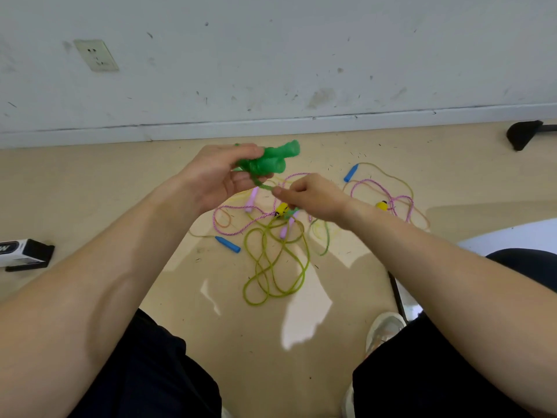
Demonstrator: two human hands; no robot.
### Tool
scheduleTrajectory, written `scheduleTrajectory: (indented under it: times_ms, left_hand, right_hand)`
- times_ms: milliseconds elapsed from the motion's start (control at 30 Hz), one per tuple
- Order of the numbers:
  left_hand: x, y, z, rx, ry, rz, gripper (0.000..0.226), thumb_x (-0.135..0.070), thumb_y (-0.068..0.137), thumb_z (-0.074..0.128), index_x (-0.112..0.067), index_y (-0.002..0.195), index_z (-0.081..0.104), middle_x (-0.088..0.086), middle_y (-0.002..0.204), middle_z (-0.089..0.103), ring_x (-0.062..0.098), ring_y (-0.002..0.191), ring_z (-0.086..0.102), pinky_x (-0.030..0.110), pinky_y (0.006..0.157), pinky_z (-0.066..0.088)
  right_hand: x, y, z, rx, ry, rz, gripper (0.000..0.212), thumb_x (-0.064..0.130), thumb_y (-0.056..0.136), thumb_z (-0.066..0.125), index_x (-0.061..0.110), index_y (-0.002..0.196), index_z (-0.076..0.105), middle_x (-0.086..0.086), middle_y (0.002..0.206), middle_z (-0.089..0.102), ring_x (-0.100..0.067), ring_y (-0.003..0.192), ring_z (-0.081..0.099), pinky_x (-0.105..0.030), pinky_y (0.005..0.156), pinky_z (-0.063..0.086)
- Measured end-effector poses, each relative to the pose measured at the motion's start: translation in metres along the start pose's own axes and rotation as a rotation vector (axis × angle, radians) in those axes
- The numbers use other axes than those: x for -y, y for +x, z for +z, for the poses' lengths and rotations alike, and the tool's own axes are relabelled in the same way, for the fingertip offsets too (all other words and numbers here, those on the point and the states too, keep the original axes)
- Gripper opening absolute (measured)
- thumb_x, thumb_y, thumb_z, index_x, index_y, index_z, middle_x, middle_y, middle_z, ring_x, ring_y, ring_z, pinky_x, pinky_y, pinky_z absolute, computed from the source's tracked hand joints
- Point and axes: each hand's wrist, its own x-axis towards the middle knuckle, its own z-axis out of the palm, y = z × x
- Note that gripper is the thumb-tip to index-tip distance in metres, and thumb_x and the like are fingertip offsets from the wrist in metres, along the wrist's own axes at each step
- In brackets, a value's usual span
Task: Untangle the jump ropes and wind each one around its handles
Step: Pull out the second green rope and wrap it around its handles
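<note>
- Gripping the two green handles [272, 161] as a bundle, our left hand [220, 176] is lifted over the floor [120, 182]. The palm faces us, the thumb lies across the top and the fingers curl underneath.
- We keep our right hand [313, 196] just beside it and slightly lower, knuckles up, thumb and forefinger pinching the green rope [262, 184] where it leaves the handles.
- Our forearms reach in from the lower corners and converge above the tangle.
- We cannot tell how much rope is wound on the handles; they are blurred.
- Below our hands the yellow-green rope [277, 267] lies in loose loops nearest us, and the pink rope [388, 194] spreads right.
- One blue handle [351, 173] lies well apart from the second blue handle [227, 244].
</note>
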Motion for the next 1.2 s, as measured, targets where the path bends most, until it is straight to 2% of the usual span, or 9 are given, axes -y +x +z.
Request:
scheduleTrajectory:
  times_ms: [133,400,567,667,767,933,1000,1100,1200]
  left_hand:
    - [0.001,0.002,-0.002,-0.026,0.23,0.079,0.031,-0.003,0.085,0.074,-0.007,0.115,0.064,0.009,0.114,0.069,0.024,0.088,0.075,0.033,0.069,0.061]
    - [0.013,0.001,0.005,0.104,0.576,0.172,0.049,0.001,0.083,0.076,-0.012,0.126,0.056,-0.001,0.111,0.059,0.022,0.091,0.071,0.037,0.07,0.063]
    - [0.019,0.008,0.004,-0.078,0.781,0.322,0.057,-0.004,0.077,0.083,-0.016,0.125,0.054,-0.005,0.107,0.058,0.026,0.1,0.067,0.04,0.074,0.063]
    - [0.026,0.015,0.003,-0.214,0.844,0.409,0.06,-0.012,0.075,0.085,-0.016,0.125,0.053,-0.006,0.105,0.058,0.024,0.1,0.064,0.044,0.083,0.06]
    - [0.033,0.019,0.001,-0.336,0.699,0.42,0.056,-0.013,0.078,0.083,-0.014,0.125,0.052,-0.01,0.101,0.056,0.026,0.102,0.065,0.046,0.081,0.06]
    - [0.037,0.016,0.009,-0.344,0.269,0.248,0.045,-0.004,0.09,0.07,-0.003,0.129,0.047,0.0,0.106,0.054,0.025,0.099,0.066,0.03,0.067,0.062]
    - [0.035,0.017,0.008,-0.334,0.133,0.176,0.045,-0.005,0.092,0.069,0.002,0.13,0.045,0.005,0.107,0.055,0.027,0.094,0.069,0.033,0.066,0.063]
    - [0.032,0.018,0.006,-0.305,0.025,0.127,0.064,-0.011,0.086,0.078,0.009,0.135,0.041,0.009,0.11,0.053,0.032,0.099,0.071,0.046,0.079,0.062]
    - [0.031,0.016,0.005,-0.316,0.011,0.127,0.07,-0.011,0.08,0.083,0.007,0.134,0.042,0.009,0.112,0.05,0.029,0.096,0.07,0.041,0.075,0.062]
  right_hand:
    - [-0.002,0.007,-0.024,-0.078,0.106,-0.009,0.038,0.034,0.093,0.067,0.009,0.066,0.056,0.015,0.04,0.041,-0.004,0.037,0.036,-0.016,0.041,0.027]
    - [0.005,0.008,-0.035,-0.068,0.338,0.015,0.022,0.027,0.093,0.069,0.013,0.077,0.073,0.003,0.062,0.052,-0.011,0.051,0.036,-0.024,0.051,0.032]
    - [0.021,0.0,-0.025,-0.032,0.466,0.054,0.027,0.013,0.1,0.052,-0.007,0.101,0.07,-0.002,0.07,0.057,-0.011,0.046,0.038,-0.023,0.046,0.037]
    - [0.028,-0.008,-0.009,-0.089,0.525,0.016,0.022,0.011,0.1,0.051,-0.001,0.1,0.07,-0.003,0.071,0.063,-0.013,0.044,0.043,-0.023,0.044,0.039]
    - [0.03,-0.015,0.007,-0.122,0.521,0.001,0.02,0.014,0.101,0.049,0.009,0.103,0.068,0.0,0.066,0.063,-0.013,0.04,0.041,-0.022,0.041,0.037]
    - [0.025,-0.012,0.021,-0.169,0.395,-0.002,0.026,0.02,0.102,0.049,0.017,0.121,0.065,0.004,0.06,0.062,-0.009,0.038,0.04,-0.022,0.041,0.036]
    - [0.024,-0.011,0.021,-0.195,0.331,-0.035,0.025,0.02,0.101,0.051,0.017,0.119,0.068,0.005,0.061,0.062,-0.003,0.038,0.043,-0.019,0.044,0.038]
    - [0.027,-0.018,0.021,-0.226,0.13,-0.192,0.024,0.016,0.099,0.051,0.018,0.106,0.073,0.007,0.063,0.065,0.001,0.049,0.054,-0.011,0.051,0.039]
    - [0.03,-0.024,0.029,-0.196,-0.053,-0.289,0.026,0.015,0.098,0.044,0.017,0.102,0.07,0.0,0.075,0.07,-0.009,0.058,0.061,-0.028,0.059,0.051]
